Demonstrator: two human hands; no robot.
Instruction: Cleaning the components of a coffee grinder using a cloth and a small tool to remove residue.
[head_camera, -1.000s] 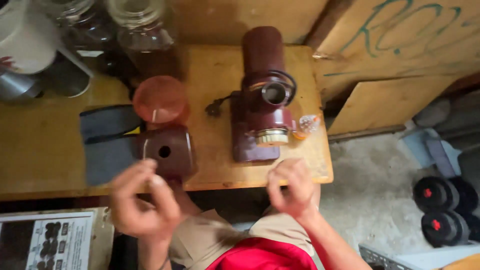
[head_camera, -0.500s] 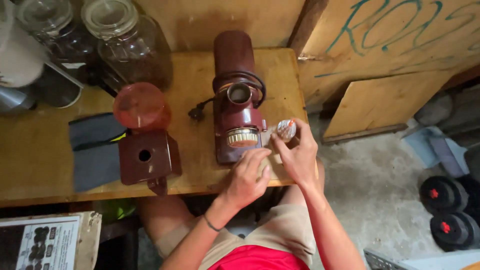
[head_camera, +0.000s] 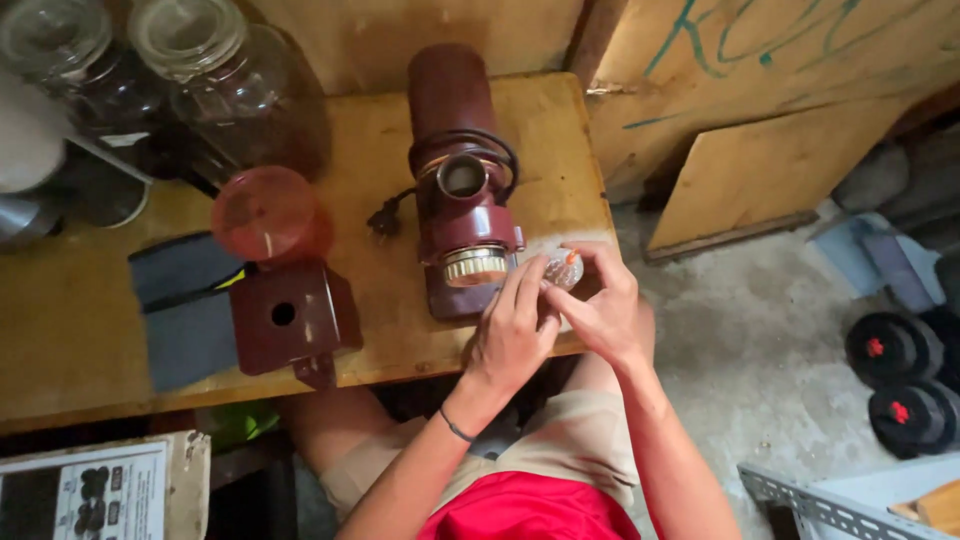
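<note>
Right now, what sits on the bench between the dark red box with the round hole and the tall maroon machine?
In the head view, bare wood between the box and the machine; its black plug lies further back.

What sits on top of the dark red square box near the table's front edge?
A translucent red dome lid sits by the back edge of the box. The box's top shows a round hole; its inside is too dark to see.

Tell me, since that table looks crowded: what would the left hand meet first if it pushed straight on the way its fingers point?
Probably the dark red grinder. The left hand points up and slightly right, fingertips by the small clear piece both hands hold, beside the grinder's brass ring. Depth is uncertain.
</note>
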